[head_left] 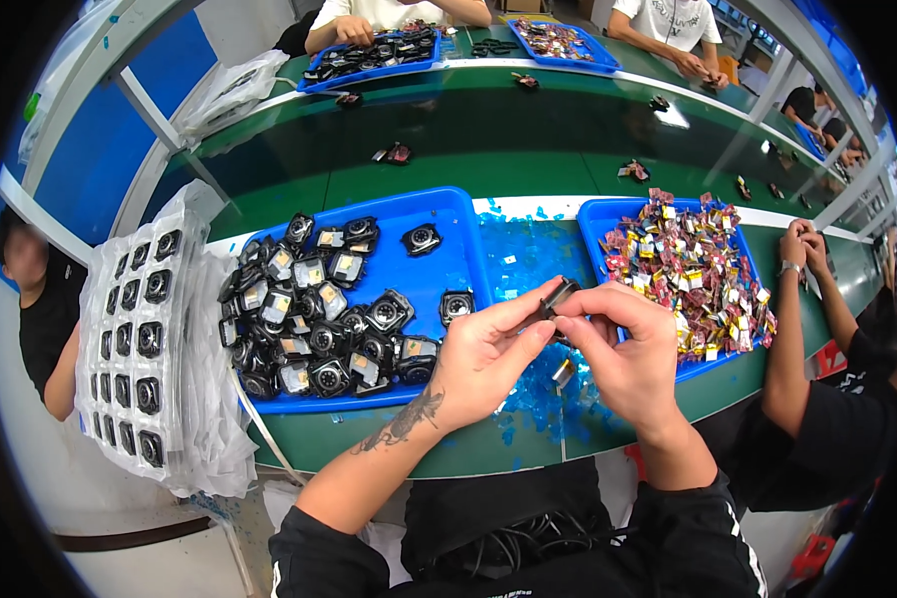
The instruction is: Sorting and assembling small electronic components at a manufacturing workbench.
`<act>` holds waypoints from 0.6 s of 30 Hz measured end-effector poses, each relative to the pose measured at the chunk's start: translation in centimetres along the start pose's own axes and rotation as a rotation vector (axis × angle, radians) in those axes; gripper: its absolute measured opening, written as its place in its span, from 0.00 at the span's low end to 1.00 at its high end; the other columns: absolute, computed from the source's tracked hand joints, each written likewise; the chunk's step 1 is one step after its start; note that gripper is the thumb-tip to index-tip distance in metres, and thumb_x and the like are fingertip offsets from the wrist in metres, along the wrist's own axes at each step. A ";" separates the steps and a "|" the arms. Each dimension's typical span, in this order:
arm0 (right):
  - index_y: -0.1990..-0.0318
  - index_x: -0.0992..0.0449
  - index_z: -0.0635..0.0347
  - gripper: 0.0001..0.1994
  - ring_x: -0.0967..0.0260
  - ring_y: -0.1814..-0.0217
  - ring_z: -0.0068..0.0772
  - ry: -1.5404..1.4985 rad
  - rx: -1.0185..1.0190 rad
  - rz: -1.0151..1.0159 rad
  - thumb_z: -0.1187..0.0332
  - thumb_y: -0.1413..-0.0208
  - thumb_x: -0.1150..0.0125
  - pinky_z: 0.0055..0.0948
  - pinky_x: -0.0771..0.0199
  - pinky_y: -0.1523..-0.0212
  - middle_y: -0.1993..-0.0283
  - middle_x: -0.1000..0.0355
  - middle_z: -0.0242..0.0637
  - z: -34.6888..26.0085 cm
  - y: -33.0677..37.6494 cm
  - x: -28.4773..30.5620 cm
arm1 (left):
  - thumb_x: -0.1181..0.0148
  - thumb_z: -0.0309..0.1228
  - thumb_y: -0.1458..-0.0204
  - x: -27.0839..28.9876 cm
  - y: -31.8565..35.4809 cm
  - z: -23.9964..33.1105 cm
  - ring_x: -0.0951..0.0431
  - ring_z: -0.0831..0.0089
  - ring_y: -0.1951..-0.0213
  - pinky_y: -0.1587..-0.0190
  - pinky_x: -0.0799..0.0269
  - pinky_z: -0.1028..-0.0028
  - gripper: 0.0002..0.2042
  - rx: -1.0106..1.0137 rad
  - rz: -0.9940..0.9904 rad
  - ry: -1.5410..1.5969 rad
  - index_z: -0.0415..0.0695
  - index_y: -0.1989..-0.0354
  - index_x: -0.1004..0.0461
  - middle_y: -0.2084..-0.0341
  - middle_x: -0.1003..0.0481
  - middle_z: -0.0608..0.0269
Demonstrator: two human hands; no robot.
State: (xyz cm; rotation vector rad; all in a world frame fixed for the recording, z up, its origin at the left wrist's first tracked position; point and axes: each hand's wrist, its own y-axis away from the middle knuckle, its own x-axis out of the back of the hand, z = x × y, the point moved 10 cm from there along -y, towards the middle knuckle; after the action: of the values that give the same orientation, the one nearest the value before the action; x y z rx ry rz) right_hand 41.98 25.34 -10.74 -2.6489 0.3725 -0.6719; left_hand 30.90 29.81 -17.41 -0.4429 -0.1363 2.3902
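Observation:
Between both hands, above the gap between two trays, is a small black watch case point(558, 297). My left hand point(488, 361) pinches it with thumb and fingertips from the left. From the other side, my right hand point(623, 344) closes on it with thumb and forefinger. The fingers cover much of the case, so its inside is hidden. Just beneath them shows a small silver and yellow part point(563, 374); whether it hangs or lies on the table I cannot tell. Blue film scraps point(528, 399) are scattered under my hands.
To the left a blue tray point(448, 214) holds a pile of black watch cases; to the right another blue tray point(593, 214) is heaped with small battery parts. Stacked clear blister trays point(135, 339) stand at far left. Parts dot the green conveyor belt point(468, 120). Co-workers sit around.

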 end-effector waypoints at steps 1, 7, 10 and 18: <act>0.65 0.19 0.63 0.07 0.41 0.81 0.16 0.006 0.002 -0.002 0.79 0.53 0.34 0.19 0.43 0.80 0.73 0.26 0.33 0.0 -0.1 0.0 | 0.48 0.19 0.40 0.0 0.0 0.1 0.29 0.75 0.46 0.42 0.33 0.76 0.21 -0.012 0.001 -0.015 0.33 0.38 0.36 0.46 0.28 0.55; 0.68 0.21 0.63 0.05 0.43 0.82 0.16 0.024 -0.004 -0.013 0.78 0.54 0.33 0.20 0.44 0.81 0.75 0.26 0.31 0.5 -0.4 0.1 | 0.49 0.20 0.40 -0.3 -0.1 0.3 0.29 0.76 0.46 0.43 0.33 0.76 0.21 -0.005 0.000 -0.070 0.34 0.38 0.37 0.46 0.28 0.55; 0.72 0.24 0.63 0.05 0.43 0.82 0.16 -0.009 0.021 0.020 0.78 0.55 0.32 0.20 0.45 0.82 0.75 0.27 0.30 0.5 -0.3 0.3 | 0.49 0.20 0.40 -0.4 0.0 -0.1 0.28 0.77 0.47 0.43 0.33 0.77 0.20 0.019 -0.006 -0.061 0.33 0.38 0.37 0.46 0.28 0.55; 0.74 0.29 0.61 0.08 0.42 0.79 0.15 0.134 -0.014 0.047 0.76 0.54 0.32 0.18 0.40 0.78 0.80 0.39 0.25 1.2 -1.0 0.5 | 0.50 0.22 0.39 0.6 0.2 0.7 0.25 0.73 0.50 0.47 0.26 0.72 0.19 -0.014 0.073 -0.027 0.30 0.40 0.36 0.48 0.27 0.53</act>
State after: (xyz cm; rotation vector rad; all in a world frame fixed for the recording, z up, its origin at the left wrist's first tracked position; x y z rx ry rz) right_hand 43.18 26.38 -11.05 -2.6064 0.4773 -0.8362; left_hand 30.14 30.10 -17.01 -0.4295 -0.1518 2.4684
